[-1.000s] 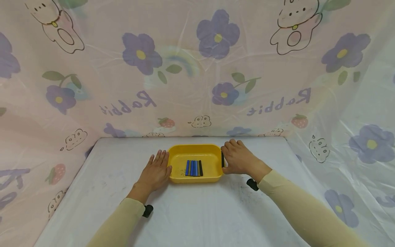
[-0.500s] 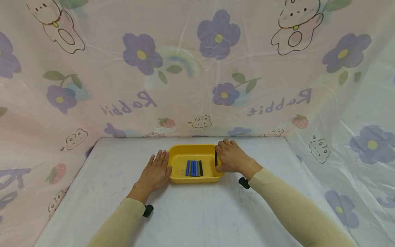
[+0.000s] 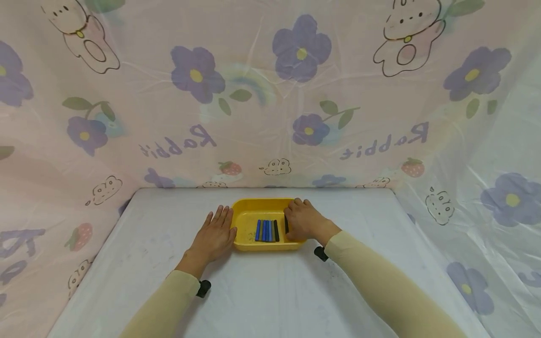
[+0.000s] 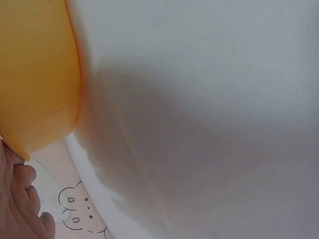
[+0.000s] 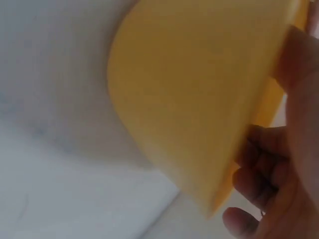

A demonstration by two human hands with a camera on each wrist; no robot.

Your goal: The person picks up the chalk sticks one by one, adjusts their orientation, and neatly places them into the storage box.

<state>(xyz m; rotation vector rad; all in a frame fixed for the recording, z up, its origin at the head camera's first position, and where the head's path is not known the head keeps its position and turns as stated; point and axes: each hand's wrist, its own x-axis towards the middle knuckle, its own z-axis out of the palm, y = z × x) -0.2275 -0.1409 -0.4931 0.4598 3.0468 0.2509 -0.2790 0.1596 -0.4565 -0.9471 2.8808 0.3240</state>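
Note:
A shallow yellow tray (image 3: 270, 247) lies on the white table. Inside, a row of blue, brownish and black crayon-like sticks (image 3: 266, 230) lies side by side. My left hand (image 3: 213, 238) rests against the tray's left end with its fingers straight; in the left wrist view, fingertips (image 4: 25, 174) touch the rim. Over the tray's right part, my right hand (image 3: 304, 220) holds another black crayon (image 3: 286, 224) upright in the view, between thumb and fingers. The right wrist view has the tray's outer wall (image 5: 184, 89) in front of the curled fingers (image 5: 254, 186), and the crayon is hidden there.
A patterned curtain (image 3: 253, 117) with flowers and rabbits hangs behind and at both sides of the table (image 3: 270, 291). Dark smudges mark the tray floor near the sticks. A small black device (image 3: 321, 253) sits at the right wrist, and another (image 3: 204, 288) at the left.
My right hand has moved left with the black crayon, from the tray's right rim to over its inside, closer to the row. The left hand and tray stay in place.

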